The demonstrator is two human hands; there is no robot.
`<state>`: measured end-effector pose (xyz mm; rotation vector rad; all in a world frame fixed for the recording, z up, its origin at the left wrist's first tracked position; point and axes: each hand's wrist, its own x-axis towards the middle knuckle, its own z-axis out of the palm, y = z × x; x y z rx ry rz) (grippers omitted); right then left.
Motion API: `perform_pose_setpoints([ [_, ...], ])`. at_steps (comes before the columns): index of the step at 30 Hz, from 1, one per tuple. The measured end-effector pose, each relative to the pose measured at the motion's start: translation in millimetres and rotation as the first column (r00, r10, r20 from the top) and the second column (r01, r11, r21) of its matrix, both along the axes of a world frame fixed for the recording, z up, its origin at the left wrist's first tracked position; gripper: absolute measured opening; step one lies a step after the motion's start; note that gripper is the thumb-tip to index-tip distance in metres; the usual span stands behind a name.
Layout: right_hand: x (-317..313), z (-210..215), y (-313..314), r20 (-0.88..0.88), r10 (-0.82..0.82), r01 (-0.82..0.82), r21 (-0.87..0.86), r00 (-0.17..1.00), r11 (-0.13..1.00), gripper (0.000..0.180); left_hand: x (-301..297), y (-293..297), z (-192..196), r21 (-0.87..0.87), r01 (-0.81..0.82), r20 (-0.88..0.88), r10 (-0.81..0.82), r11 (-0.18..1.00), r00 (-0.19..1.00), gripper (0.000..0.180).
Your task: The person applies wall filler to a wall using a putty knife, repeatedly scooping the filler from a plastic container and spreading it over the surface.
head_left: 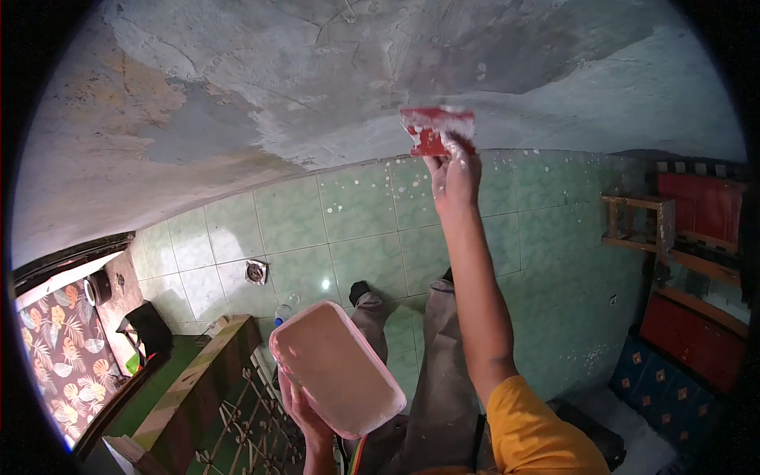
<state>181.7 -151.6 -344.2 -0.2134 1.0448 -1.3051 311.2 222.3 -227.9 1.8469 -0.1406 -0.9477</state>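
Note:
My right hand (459, 180), smeared with white paste, reaches forward and grips a wide red putty scraper (430, 131). White putty coats part of the scraper's face, which is a little blurred. It is at the lower part of a patchy grey plastered wall (317, 71); whether its edge touches the wall I cannot tell. Close to my body, my left hand (298, 405) holds a pink-rimmed rectangular tub (375, 353) by its left side. A smooth greyish-brown surface fills the tub's outline, and the fingers beneath it are hidden.
Green floor tiles (364, 214) carry white splatters near the wall. An ashtray-like square dish (256, 272) lies on them to the left. A wooden ledge and a metal rack (245, 419) stand at lower left. A small wooden stool (637, 222) and red-panelled furniture (693, 340) are at right.

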Motion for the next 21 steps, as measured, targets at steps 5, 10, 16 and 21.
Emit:
perform_pose_setpoints([
  [5,-16.2,-89.0,-34.2,-0.004,-0.036,0.036,0.079,0.999,0.996,0.018,-14.8,-2.1,-5.3,-0.041,-0.05,-0.066,0.048,0.998,0.997,0.06],
  [10,12.5,-24.7,-63.7,-0.051,0.038,-0.04,-0.038,0.998,0.998,0.017,-28.2,1.7,-2.2,-0.071,-0.075,-0.038,0.072,0.995,0.997,0.062],
  [16,-22.7,58.2,-22.2,0.053,0.05,-0.044,-0.108,0.997,0.993,0.016,-45.3,2.7,9.1,-0.111,-0.097,-0.028,0.095,0.989,0.995,0.067],
  [21,-36.5,-79.8,-51.9,-0.041,-0.041,0.046,0.125,0.998,0.991,0.028,-59.1,5.4,1.5,-0.129,-0.142,-0.096,0.13,0.981,0.987,0.065],
])
